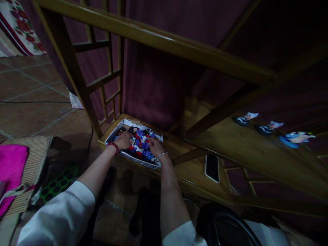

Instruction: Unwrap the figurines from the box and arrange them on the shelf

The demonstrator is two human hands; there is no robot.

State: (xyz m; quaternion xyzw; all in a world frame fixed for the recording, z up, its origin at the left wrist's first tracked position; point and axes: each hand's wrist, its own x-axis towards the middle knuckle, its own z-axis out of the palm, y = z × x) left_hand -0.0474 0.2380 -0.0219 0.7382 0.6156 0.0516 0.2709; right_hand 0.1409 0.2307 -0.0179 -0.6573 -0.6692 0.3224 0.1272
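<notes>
A shallow white cardboard box holds several small, brightly coloured figurines in blue, red, white and black, lying jumbled together. My left hand, with a red bead bracelet at the wrist, reaches over the box's left part, fingers stretched across the figurines. From the right side my right hand, a silver bangle on its wrist, reaches in with its fingers apart and touching the pile. Neither hand visibly lifts a figurine. Some fingertips are hard to make out in the dim light.
The box stands on the low board of a wooden shelf. A phone lies farther right. Figures stand on a higher board. A wooden rail crosses above. To the left are a pink cloth and a green crate.
</notes>
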